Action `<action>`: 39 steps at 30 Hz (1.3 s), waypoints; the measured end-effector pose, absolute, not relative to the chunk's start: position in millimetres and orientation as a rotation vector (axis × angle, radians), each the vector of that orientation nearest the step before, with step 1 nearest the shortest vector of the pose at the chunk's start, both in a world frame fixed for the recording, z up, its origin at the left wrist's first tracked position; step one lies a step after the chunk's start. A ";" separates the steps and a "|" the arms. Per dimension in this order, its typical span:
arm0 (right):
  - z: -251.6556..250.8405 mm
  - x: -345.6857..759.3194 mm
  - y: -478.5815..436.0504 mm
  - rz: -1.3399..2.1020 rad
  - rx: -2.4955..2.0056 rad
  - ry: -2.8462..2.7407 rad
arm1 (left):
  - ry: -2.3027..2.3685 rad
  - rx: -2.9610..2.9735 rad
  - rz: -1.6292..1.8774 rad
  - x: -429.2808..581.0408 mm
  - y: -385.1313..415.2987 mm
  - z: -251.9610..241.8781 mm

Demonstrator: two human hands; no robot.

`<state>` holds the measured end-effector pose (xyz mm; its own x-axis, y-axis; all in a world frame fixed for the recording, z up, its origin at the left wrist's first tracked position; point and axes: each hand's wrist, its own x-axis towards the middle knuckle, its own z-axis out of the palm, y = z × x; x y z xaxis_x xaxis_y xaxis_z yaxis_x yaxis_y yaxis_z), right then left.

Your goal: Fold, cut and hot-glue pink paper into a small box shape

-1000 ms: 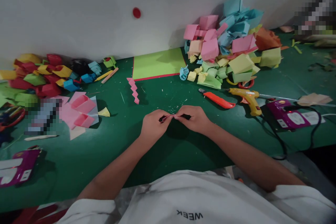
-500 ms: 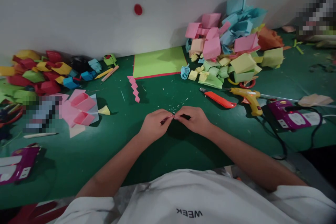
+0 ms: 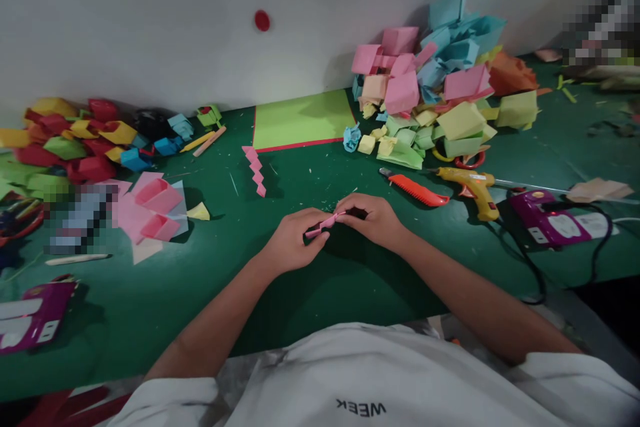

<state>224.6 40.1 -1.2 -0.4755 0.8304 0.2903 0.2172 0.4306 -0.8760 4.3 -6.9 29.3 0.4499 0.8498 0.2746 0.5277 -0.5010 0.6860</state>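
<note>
Between my two hands is a small folded pink paper strip (image 3: 327,222), tilted up to the right. My left hand (image 3: 295,240) grips its lower left end, the thumb beneath and fingers curled. The upper right end is pinched by the fingers of my right hand (image 3: 373,219). Beyond my left hand a zigzag pink paper strip (image 3: 255,171) lies on the green table (image 3: 320,293). Tiny paper scraps are scattered just past my fingertips.
To the right lie a red box cutter (image 3: 419,189), a yellow glue gun (image 3: 473,188) and a purple power strip (image 3: 547,217). A bright green sheet (image 3: 305,119) rests by the wall. Folded coloured papers (image 3: 403,90) are heaped at the back right, more paper pieces (image 3: 95,163) at the left.
The pink strip shows more between my hands now. My left thumb has moved lower, away from the right fingertips, and my right hand has risen slightly.
</note>
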 end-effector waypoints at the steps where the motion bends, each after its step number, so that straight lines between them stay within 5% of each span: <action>1: -0.1 225.6 40.7 1.028 -0.881 -1.946 | 1.134 2.161 0.830 2.6 -5.7 30.2; 39: -6.3 216.7 31.8 0.962 -0.839 -2.023 | 1.520 2.085 0.995 14.3 -4.9 11.1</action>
